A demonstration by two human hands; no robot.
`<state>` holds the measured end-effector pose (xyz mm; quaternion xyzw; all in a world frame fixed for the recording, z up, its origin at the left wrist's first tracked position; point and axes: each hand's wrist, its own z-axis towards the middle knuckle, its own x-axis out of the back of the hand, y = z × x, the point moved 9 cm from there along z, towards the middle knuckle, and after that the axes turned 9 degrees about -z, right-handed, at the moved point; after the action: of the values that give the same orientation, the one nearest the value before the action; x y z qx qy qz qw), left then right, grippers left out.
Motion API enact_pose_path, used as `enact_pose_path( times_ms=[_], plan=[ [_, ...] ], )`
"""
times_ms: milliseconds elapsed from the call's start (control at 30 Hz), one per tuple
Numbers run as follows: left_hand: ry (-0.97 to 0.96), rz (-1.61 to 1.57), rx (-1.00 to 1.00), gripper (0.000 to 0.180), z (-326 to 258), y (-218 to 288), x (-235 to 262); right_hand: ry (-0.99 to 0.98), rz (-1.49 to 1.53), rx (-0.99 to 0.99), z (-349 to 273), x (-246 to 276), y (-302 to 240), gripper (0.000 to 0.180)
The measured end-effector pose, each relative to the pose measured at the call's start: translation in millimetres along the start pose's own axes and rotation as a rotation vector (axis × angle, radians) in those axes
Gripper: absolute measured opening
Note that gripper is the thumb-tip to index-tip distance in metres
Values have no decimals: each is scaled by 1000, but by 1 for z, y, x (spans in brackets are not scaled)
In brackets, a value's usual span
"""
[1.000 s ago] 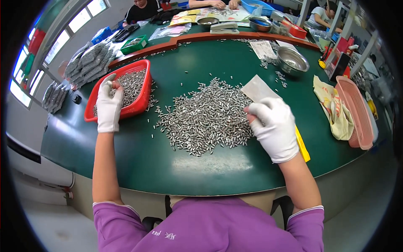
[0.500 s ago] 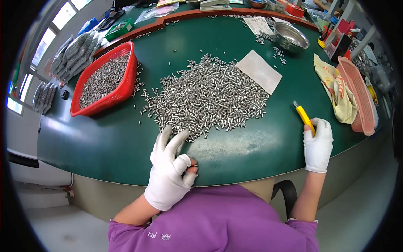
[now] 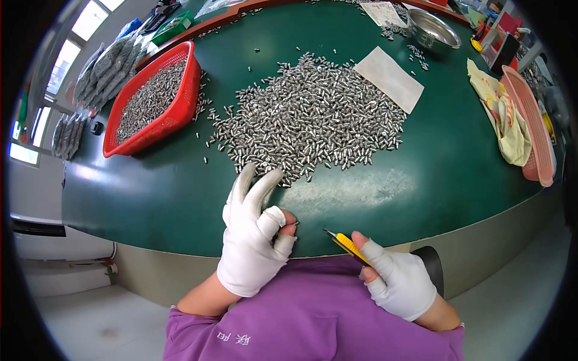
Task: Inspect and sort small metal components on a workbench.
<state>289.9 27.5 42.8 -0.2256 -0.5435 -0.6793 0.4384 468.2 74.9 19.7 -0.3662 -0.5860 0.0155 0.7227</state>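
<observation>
My right hand (image 3: 400, 283), in a white glove with bare thumb and fingertip, is closed around a yellow utility knife (image 3: 349, 245). The knife's tip points left toward my other hand, a short gap away. My left hand (image 3: 253, 237), gloved the same way, pinches thumb and index finger together. Something tiny seems to sit in that pinch, too small to name. Its other fingers stretch to the near edge of a heap of small silver metal pieces (image 3: 319, 114), bullet-shaped, on the green table (image 3: 150, 204).
A red plastic basket (image 3: 191, 78) filled with similar pieces stands on the left. Across the heap's far right lies a pale sheet (image 3: 391, 78). Farther back is a metal bowl (image 3: 433, 30). A pink basket (image 3: 530, 126) and yellowish cloth (image 3: 500, 114) lie at the right edge.
My right hand has brought the utility knife from the table's right side leftward and nearer my body, close to my left hand. The left hand keeps its pinch. The whole view has shifted slightly.
</observation>
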Motion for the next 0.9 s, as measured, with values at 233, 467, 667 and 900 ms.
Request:
enact_pose_path(
  times_ms=[233, 467, 667, 900],
  plan=[
    [44, -32, -20, 29, -4, 8, 3, -52, -238, 21, 8, -15, -19, 72],
    [22, 20, -6, 28, 0, 9, 0, -66, -268, 39, 15, -16, -25, 74],
    [19, 44, -13, 29, -1, 12, 0, -35, -283, 72, 16, -16, -25, 73],
    [31, 10, -18, 27, 2, 12, -1, 42, -327, 90, 14, -17, -25, 70]
  ],
)
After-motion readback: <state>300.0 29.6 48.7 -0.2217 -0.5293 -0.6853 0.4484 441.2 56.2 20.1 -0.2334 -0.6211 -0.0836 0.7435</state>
